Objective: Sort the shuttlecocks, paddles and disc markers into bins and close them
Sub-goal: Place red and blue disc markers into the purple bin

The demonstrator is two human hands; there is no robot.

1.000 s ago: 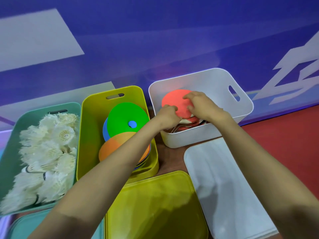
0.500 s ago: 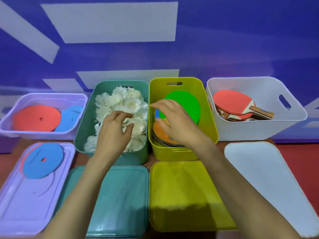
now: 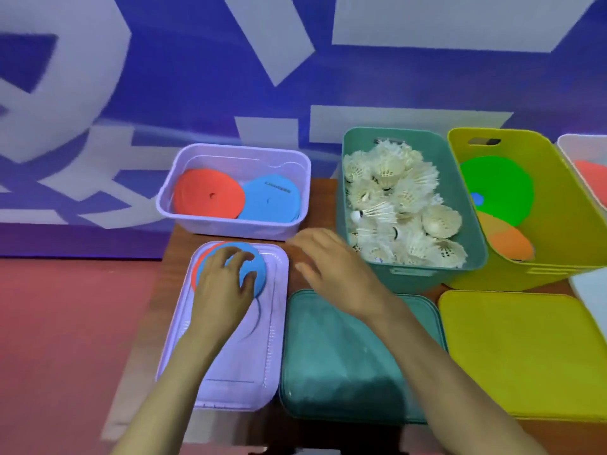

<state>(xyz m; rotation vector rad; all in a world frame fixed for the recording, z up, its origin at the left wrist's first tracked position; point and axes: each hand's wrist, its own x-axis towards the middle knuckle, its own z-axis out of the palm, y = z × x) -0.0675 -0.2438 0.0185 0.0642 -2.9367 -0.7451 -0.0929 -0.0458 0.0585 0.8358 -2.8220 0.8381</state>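
Observation:
My left hand (image 3: 225,284) rests with spread fingers on a blue disc marker (image 3: 260,265) that lies over a red disc marker (image 3: 196,269) on the purple lid (image 3: 236,356). My right hand (image 3: 328,267) hovers open and empty just right of that lid, in front of the teal bin (image 3: 410,277). Behind the lid, the purple bin (image 3: 230,229) holds a red disc (image 3: 208,195) and a blue disc (image 3: 272,200). The teal bin is full of white shuttlecocks (image 3: 400,205). The yellow bin (image 3: 558,178) holds a green disc (image 3: 499,188) and an orange one (image 3: 509,241).
A teal lid (image 3: 345,356) and a yellow lid (image 3: 525,349) lie in front of their bins. At the far right edge are a white bin (image 3: 584,146) with a red paddle (image 3: 591,172) and a white lid corner (image 3: 591,290). A blue wall stands behind.
Both hands left the white paddle bin and swept left past the yellow and teal bins. The left hand now lies on the blue disc on the purple lid; the view turned left.

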